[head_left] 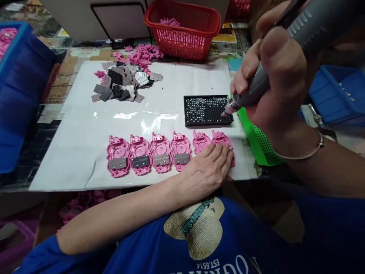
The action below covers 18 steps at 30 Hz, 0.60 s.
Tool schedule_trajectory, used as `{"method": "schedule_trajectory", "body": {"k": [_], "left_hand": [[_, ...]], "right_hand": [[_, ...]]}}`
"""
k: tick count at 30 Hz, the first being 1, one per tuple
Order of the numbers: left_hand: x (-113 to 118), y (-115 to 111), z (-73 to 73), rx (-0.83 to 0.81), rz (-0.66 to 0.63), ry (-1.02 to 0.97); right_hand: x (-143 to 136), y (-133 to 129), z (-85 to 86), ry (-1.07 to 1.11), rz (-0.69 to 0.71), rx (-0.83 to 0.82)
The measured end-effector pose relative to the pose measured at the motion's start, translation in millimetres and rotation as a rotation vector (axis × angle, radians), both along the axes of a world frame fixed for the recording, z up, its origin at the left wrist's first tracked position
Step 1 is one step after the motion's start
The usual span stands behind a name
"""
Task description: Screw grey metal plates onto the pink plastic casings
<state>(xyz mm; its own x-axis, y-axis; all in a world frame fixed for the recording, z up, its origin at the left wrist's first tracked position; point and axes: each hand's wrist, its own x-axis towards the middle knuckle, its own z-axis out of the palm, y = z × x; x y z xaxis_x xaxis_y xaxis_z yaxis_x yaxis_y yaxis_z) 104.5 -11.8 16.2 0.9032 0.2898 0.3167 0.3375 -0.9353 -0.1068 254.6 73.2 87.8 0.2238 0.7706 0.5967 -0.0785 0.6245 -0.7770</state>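
My right hand (281,72) is wrapped round a grey electric screwdriver (258,83). The driver's tip points down at the right part of a black screw tray (209,123), which holds many small silver screws. Palm down, my left hand (209,163) lies with outstretched fingers over the right end of a row of pink plastic casings (181,142), hiding much of the last two. Each uncovered casing has a thin plate across its lower part, such as a dark plate (140,161) and a grey plate (118,163). Screws show in these plates.
Loose grey and black plates (122,82) are heaped at the back of the white work sheet (76,125), beside small pink parts (144,55). Behind stands a red basket (185,42). Blue bins (25,95) flank the left, a green basket (256,140) the right.
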Motion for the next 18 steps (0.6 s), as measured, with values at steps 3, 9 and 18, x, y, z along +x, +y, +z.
{"method": "schedule_trajectory", "body": {"k": [3,9,18], "left_hand": [[7.1,-2.2,-1.8,0.03,0.025,0.118],[9.1,-3.1,2.5,0.016,0.051,0.197],[8.9,-2.0,1.5,-0.024,0.04,0.159]], "right_hand": [[2.7,-24.2,-4.7,-0.004,0.059,-0.078],[7.2,-40.6,-15.8,0.001,0.079,-0.129],[7.5,-36.4,-24.3,0.026,0.118,-0.119]]}}
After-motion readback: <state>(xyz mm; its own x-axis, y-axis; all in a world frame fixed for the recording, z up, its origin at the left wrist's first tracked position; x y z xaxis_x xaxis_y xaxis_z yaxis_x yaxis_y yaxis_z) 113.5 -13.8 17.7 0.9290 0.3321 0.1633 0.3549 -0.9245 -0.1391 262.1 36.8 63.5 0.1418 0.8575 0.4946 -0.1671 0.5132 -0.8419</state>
